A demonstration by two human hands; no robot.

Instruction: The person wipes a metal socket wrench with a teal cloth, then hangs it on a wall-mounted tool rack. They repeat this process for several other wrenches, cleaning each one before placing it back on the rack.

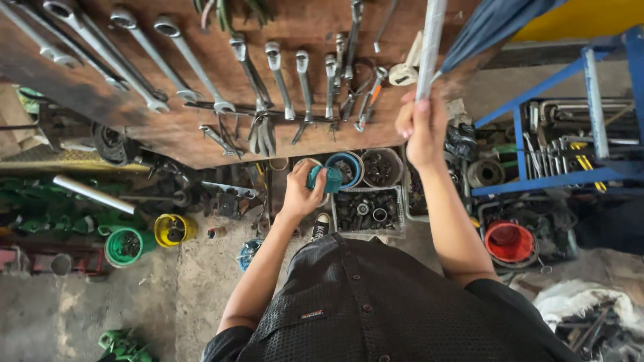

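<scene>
Between the curled fingers (410, 115) of the right hand (421, 131) sits a long silver pipe (430, 47). The fingers are closed tight round it, w/ the pipe going straight up out of the fist, past the top edge of the view. Just beside the pipe hangs a folded blue-grey umbrella (493, 23), slanting away to the right.

The left hand (302, 191) is lower down. Its fingers are wrapped round a small teal thing (327, 178), maybe a cap or a tool handle; can't tell which. It sits right in front of a blue round tub (346, 167).

Near that tub are more pots of dark metal bits: a grey round pot (381, 167) next to it, & a square crate (368, 210) of nuts & rings just below.

Above both hands is a brown wooden board (174, 127) w/ lots of spanners (188, 60) hung in a row, plus some pliers (263, 134).

Over on the left, on the dirty floor (168, 295), stand a yellow tin (174, 230) & a green tin (125, 246), close together. A red bucket (508, 241) is on the right, under a blue metal rack (570, 121) full of rods.

The person wears a black shirt (382, 302) w/ short sleeves.
</scene>
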